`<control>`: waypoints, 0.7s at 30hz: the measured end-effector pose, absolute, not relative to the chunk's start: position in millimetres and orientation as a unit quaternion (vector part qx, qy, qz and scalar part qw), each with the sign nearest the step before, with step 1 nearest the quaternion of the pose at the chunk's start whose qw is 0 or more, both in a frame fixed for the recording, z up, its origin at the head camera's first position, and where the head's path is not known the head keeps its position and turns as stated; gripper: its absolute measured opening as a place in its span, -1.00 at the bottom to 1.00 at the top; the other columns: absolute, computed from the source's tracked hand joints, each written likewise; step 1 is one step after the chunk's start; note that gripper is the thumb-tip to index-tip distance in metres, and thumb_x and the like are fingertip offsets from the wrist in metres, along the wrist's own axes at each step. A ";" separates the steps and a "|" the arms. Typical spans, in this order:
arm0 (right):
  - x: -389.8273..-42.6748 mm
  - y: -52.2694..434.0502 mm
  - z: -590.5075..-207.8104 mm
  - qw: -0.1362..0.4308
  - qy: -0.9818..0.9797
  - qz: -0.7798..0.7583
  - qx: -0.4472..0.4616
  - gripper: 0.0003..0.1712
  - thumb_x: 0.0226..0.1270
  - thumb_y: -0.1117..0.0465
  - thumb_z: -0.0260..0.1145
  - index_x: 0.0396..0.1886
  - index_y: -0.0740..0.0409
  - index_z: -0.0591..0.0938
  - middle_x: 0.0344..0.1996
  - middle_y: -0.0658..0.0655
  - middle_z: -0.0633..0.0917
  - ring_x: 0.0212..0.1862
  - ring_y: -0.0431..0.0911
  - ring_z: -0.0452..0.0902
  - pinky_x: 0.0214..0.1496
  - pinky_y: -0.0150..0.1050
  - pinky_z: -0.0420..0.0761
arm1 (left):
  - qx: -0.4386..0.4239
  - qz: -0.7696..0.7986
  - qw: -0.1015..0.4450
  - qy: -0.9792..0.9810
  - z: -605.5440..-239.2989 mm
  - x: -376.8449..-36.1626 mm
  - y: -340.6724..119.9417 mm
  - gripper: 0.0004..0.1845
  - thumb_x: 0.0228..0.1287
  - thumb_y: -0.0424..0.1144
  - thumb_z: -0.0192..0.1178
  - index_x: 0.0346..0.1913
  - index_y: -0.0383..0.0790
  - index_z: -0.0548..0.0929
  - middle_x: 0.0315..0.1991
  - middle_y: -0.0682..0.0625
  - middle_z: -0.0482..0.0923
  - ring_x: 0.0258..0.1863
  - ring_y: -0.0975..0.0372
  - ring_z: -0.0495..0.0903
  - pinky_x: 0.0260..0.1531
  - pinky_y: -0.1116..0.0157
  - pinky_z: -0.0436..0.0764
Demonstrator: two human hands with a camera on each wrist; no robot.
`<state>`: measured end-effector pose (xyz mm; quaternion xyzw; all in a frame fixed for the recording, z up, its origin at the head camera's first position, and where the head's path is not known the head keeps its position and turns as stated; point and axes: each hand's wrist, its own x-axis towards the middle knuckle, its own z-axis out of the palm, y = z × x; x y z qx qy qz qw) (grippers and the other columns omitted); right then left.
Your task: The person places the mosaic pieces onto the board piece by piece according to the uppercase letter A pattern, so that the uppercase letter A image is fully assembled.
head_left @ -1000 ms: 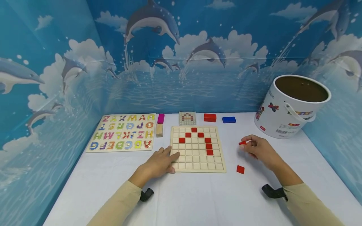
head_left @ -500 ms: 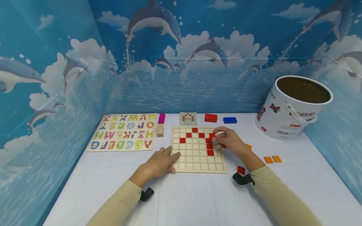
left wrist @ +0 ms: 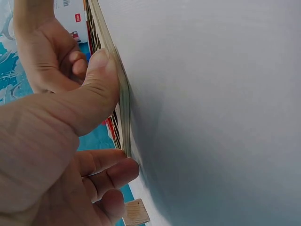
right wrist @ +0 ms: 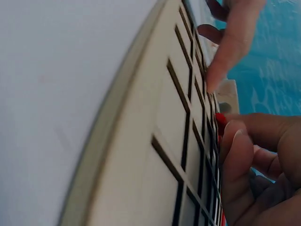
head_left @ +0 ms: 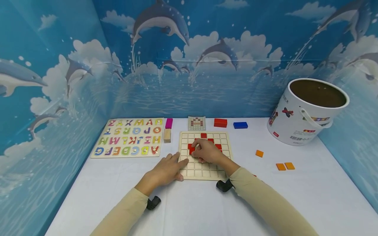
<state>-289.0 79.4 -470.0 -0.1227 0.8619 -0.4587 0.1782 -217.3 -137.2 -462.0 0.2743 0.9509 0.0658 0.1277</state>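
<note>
A pale wooden grid board [head_left: 206, 176] lies on the table, with several red square tiles [head_left: 203, 135] set in its cells. My right hand [head_left: 206, 151] is over the board's middle and pinches a red tile [right wrist: 221, 118] between thumb and fingers, just below another red tile in the left part of the grid. My left hand [head_left: 166, 170] rests at the board's left edge, its index finger lying on the grid. In the left wrist view its thumb [left wrist: 101, 70] touches the board's near edge. Part of the grid is hidden beneath my right hand and forearm.
Behind the board lie a small pattern card [head_left: 196, 123], red blocks [head_left: 220, 123] and a blue block [head_left: 240, 125]. An alphabet board [head_left: 127, 137] and a wooden block [head_left: 167, 136] stand left. Orange tiles [head_left: 281, 167] and a white bucket [head_left: 307, 114] are right.
My right hand has swept from the table's right side leftward over the board, carrying a red tile. The orange tiles, partly hidden before, now show. My left hand stays in place.
</note>
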 end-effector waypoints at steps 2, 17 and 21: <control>-288.1 74.1 -471.4 0.171 0.879 -0.426 -0.128 -0.74 0.36 0.25 0.42 -0.02 0.12 0.59 -0.52 0.13 0.61 -0.68 -0.12 0.50 -0.59 -0.33 0.50 | 0.274 0.066 0.129 0.951 -461.9 -217.3 -137.0 -0.22 0.27 0.13 0.31 0.54 0.06 0.37 0.54 -0.27 0.19 0.42 -0.12 0.29 0.33 -0.11 0.36; -272.0 114.0 -459.6 0.143 0.868 -0.457 -0.130 -0.64 0.41 0.21 0.36 0.14 0.16 0.57 -0.51 0.16 0.58 -0.63 -0.04 0.51 -0.52 -0.22 0.52 | 0.277 0.080 0.130 0.949 -459.9 -216.4 -138.4 -0.23 0.31 0.10 0.29 0.55 0.06 0.35 0.55 -0.27 0.17 0.42 -0.12 0.29 0.34 -0.11 0.35; -251.5 161.3 -451.6 0.140 0.863 -0.473 -0.109 -0.57 0.42 0.17 0.37 0.21 0.18 0.54 -0.41 0.17 0.53 -0.59 -0.01 0.47 -0.51 -0.22 0.48 | 0.272 0.086 0.132 0.949 -459.6 -216.2 -139.2 -0.22 0.30 0.09 0.30 0.55 0.05 0.35 0.56 -0.27 0.16 0.42 -0.11 0.28 0.34 -0.10 0.34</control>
